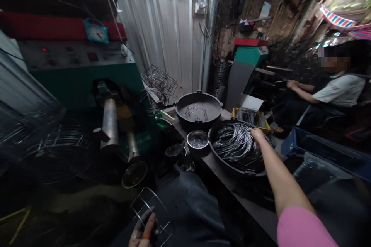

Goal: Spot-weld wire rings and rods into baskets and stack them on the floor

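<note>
Near the bottom centre, my left hand grips a small wire frame made of curved rings and straight rods. My right arm reaches forward, and my right hand is at the right rim of a large black pan, its fingers closed at the edge of a pile of wire rings. Whether a ring is between those fingers is too small to tell. Left of that pan, a small metal bowl holds short metal pieces. Behind it a second black pan holds a wire rack.
A green machine with a metal roller stands at the left. Wire frames are piled by the metal wall. A yellow crate and blue crate lie right. A seated person works at the far right.
</note>
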Available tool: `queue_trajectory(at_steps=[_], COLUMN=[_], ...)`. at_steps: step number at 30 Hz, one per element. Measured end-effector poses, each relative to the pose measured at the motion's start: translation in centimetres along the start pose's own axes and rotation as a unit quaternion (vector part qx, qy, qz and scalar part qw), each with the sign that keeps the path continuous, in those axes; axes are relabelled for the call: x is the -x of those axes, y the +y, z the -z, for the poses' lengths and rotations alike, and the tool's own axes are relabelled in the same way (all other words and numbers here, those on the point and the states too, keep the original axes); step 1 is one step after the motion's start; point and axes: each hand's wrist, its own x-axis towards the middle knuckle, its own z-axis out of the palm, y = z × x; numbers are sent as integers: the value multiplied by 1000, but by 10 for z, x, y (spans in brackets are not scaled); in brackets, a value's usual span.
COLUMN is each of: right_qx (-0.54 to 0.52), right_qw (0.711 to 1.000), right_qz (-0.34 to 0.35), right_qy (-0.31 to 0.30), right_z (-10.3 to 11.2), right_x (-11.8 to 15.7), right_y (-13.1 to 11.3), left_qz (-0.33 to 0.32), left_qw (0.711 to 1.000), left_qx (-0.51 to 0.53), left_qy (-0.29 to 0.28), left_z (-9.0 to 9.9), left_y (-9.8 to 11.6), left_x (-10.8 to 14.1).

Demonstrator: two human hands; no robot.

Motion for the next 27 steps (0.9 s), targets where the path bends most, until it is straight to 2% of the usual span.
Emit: queue_trajectory(at_steps=[3,7,9,11,14,16,18,20,24,27], right_qx=[2,23,36,8,-87,-149,-207,-255,-310,-318], right_qw=[999,995,985,962,916,882,844,806,736,706], right_qz=[9,50,132,253,389,446,479,491,504,494], right_qy=[34,84,103,100,41,-32,-124,-209,-329,-395], right_z=[21,73,105,131,150,142,116,77,-8,-48], right_x=[16,42,65,97,152,187,217,244,287,305], right_y=[5,-1,-12,-30,-65,-90,-114,-137,-170,-182], left_qz=[-11,-1,-4,-20,-51,-53,-38,-37,-51,-59], left_qw=[1000,998,997,996,993,991,989,985,978,977], left_qx=[18,53,66,79,107,120,129,148,171,178], left_qy=[-4,18,34,34,3,-28,-53,-75,-106,-97], left_z=[6,15,17,18,18,17,17,19,25,36], left_y=[-4,-4,1,8,21,31,43,55,76,85], left_x=[-2,-6,-7,-9,-11,-13,-13,-12,-9,-10])
